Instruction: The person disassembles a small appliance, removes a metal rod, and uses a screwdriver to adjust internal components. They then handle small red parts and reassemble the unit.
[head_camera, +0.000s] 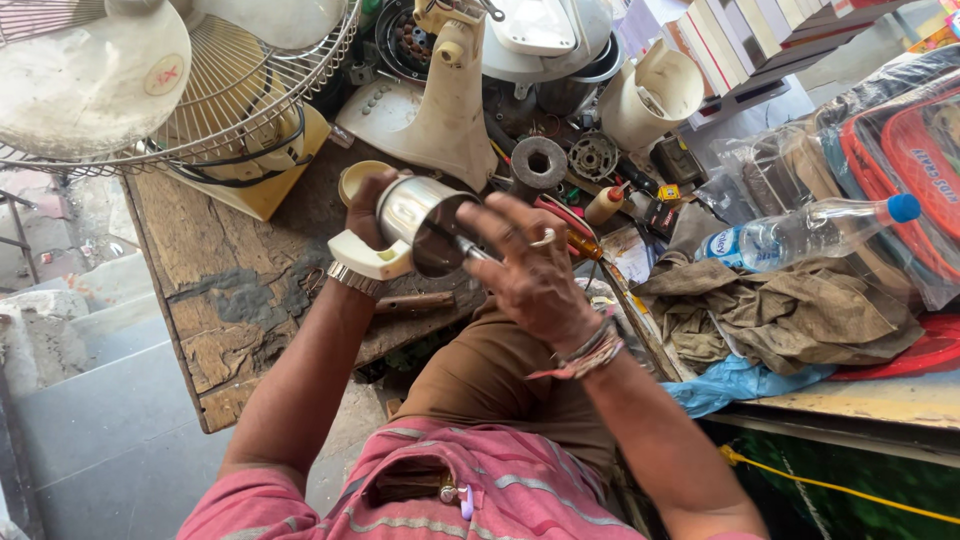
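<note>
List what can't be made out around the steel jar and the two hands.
- Head view: inside of the steel jar is dark; its bottom is not visible.
- Tip of the thin tool in the right hand is lost in the jar's mouth.
- Left hand is mostly hidden behind the jar and its cream base.
- Fan guard is cut off by the top edge.

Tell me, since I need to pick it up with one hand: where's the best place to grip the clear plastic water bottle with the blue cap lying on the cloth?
Grip the clear plastic water bottle around its middle, coming down from above. It lies on its side on the crumpled brown cloth, blue cap pointing right, so the round body is exposed on top and probably narrow enough for a hand to wrap.
</note>
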